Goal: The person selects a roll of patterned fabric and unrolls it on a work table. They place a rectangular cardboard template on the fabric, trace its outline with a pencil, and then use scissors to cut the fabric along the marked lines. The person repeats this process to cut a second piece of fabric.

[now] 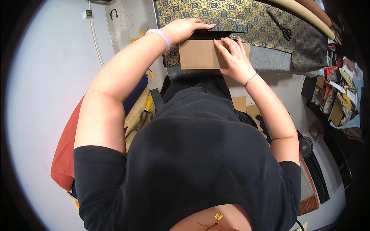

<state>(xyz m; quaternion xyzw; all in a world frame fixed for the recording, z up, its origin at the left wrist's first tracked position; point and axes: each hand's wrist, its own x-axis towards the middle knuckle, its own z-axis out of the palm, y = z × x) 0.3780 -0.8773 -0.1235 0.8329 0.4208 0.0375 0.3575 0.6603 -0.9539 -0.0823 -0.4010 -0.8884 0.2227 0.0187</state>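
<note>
A brown rectangular piece (198, 55), resembling card or leather, lies at the near edge of the work surface. Across its right part rests my right hand (236, 57), fingers spread, their tips at the far edge. Farther back and to the left, my left hand (185, 30) lies with stretched fingers along the near edge of a black-and-gold patterned cloth (216, 11). A dark strip (210, 35) shows between that cloth and the brown piece; what it is I cannot tell. Grey felt-like material (269, 57) lies beneath.
Black-handled scissors (285, 32) lie on the cloth toward the far right. Long rolls (308, 17) line the back. A heap of fabric scraps (343, 92) stands at the right, and rolled material (137, 107) at my left, near a white wall (42, 96).
</note>
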